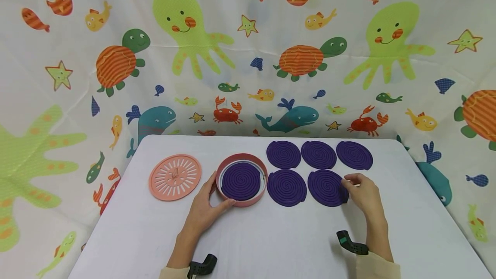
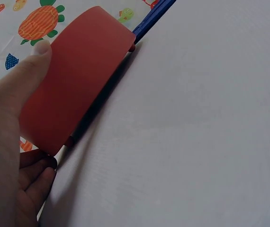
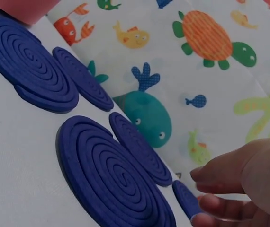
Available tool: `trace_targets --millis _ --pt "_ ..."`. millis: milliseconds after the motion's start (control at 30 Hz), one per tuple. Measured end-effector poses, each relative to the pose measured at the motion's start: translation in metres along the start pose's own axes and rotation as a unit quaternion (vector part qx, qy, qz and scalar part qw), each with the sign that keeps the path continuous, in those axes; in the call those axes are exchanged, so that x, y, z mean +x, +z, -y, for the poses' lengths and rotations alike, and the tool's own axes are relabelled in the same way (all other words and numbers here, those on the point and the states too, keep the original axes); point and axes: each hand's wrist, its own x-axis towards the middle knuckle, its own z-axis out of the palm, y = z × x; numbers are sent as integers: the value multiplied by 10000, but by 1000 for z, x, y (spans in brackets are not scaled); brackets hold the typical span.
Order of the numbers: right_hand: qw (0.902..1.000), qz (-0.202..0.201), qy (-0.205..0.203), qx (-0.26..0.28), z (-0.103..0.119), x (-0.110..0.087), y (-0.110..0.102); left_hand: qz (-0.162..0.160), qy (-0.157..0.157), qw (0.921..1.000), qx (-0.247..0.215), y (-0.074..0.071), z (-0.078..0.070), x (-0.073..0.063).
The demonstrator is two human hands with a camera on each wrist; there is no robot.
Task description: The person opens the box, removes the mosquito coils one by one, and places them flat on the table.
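In the head view my left hand (image 1: 209,206) grips the rim of a round pink mosquito coil holder (image 1: 246,203), thumb at its front and fingers on its left side. Inside the holder lies a purple mosquito coil (image 1: 241,180). The left wrist view shows the holder's red outer wall (image 2: 78,80) with my thumb against it. My right hand (image 1: 364,193) hovers at the right edge of another purple coil (image 1: 328,187). Its fingers are loosely bent; in the right wrist view they look apart from the nearest coil (image 3: 118,175) and hold nothing.
A slotted pink lid (image 1: 175,177) lies left of the holder. To the right, more purple coils lie flat: three in the back row, including a middle one (image 1: 319,155), and one in front (image 1: 286,187). A patterned curtain (image 1: 248,89) hangs behind the white table (image 1: 279,244).
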Motion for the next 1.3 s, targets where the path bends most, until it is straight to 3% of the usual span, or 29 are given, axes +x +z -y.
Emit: trace_targets --millis 300,900,1300 --pt "9989 -401 62 242 10 -2 1 4 0 10000 -43 -1 0 0" --pt "9924 -1088 -202 528 26 -4 3 11 -41 10000 59 1 0 -2" --pt "9886 -1237 -353 777 37 -7 6 10 -3 10000 60 0 -1 -1"
